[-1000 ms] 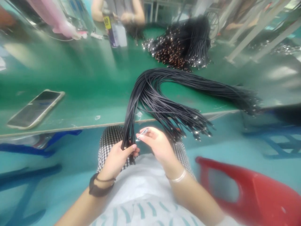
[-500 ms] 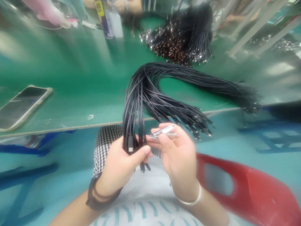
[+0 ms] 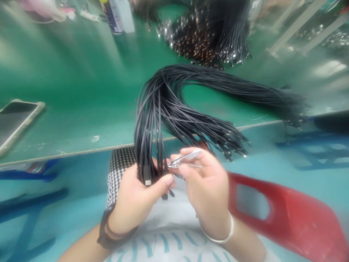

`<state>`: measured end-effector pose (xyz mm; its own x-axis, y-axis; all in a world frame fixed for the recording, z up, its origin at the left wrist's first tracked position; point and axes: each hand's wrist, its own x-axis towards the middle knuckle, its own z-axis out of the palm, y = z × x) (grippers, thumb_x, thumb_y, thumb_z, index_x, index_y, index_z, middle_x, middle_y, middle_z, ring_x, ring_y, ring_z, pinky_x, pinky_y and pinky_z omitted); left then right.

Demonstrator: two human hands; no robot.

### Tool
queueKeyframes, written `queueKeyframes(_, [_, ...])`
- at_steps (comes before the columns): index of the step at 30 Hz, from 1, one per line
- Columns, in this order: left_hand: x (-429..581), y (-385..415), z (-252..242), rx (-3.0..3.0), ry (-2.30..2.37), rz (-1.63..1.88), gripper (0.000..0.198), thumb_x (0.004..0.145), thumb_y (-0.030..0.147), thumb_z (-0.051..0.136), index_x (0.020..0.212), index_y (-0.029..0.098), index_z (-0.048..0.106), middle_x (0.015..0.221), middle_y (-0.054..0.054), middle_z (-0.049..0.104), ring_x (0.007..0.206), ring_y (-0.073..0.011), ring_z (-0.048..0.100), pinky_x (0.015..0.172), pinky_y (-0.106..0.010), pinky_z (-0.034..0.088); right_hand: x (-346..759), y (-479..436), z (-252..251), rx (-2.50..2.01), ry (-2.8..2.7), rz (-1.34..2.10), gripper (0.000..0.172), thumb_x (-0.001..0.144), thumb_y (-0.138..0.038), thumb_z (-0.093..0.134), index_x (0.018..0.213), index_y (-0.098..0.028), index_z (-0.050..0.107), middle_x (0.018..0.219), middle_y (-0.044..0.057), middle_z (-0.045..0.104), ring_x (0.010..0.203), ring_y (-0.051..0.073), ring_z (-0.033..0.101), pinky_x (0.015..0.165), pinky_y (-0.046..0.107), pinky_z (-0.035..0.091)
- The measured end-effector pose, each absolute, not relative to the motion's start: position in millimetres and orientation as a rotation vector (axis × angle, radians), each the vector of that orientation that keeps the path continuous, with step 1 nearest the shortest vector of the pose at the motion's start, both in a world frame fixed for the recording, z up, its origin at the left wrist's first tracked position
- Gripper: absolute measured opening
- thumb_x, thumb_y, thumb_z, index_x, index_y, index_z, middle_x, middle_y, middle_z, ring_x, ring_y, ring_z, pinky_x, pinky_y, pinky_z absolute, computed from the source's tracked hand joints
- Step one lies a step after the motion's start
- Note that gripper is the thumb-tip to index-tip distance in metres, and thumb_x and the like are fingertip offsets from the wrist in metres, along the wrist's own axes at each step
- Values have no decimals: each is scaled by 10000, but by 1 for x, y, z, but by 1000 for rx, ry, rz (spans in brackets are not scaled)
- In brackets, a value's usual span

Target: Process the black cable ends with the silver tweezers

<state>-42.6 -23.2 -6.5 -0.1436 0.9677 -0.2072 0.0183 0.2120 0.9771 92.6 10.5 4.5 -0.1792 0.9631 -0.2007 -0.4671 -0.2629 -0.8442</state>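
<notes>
A thick bundle of black cables (image 3: pixel 174 87) arches over the front edge of the green table, its near ends hanging down. My left hand (image 3: pixel 139 196) is closed around these hanging ends, and a black connector with a pale metal tip (image 3: pixel 147 175) shows above the thumb. Between the thumb and fingers of my right hand (image 3: pixel 208 185) is a small shiny metal tool (image 3: pixel 187 158), like tweezers or snips. Its tip points left and is close to the cables by my left thumb; whether it touches them cannot be told.
A phone (image 3: pixel 16 120) lies on the green table (image 3: pixel 81 87) at the left. Behind are a spray can (image 3: pixel 112 16) and a pile of cables (image 3: pixel 201 36). A red stool or chair (image 3: pixel 294 214) stands at the lower right. Another person's pink sleeve (image 3: pixel 40 9) shows at the upper left.
The metal tool in my right hand has moved slightly left, closer to my left thumb. The view has shifted a little, so the phone and spray can sit further left and the can higher.
</notes>
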Motion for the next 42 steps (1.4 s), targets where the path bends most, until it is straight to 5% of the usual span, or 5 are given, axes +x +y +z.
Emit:
queueKeyframes(27, [-40,-22,-12,999,1420,1137,86,770,268,744,714,232,690,576,39,706,496,-144,652,481,-209,547,95,15,10,-1008,-926,1594,147,772,-138,747,847,-249,686,775,-17,774,513,134,702,482,232,622])
queueKeyframes(35, [-44,-24,-21,912,1355,1063,153,789,355,759,802,215,698,590,15,686,513,-159,623,493,-251,514,99,17,1,-883,-792,1715,177,778,-192,783,918,-260,698,854,-13,776,739,169,753,576,241,636])
queueKeyframes(42, [-46,-21,-20,630,930,994,270,832,416,718,749,160,698,596,-22,652,538,-143,572,549,-256,466,104,21,11,-894,-874,1891,163,815,-171,736,937,-249,661,886,-7,759,486,132,679,466,270,597])
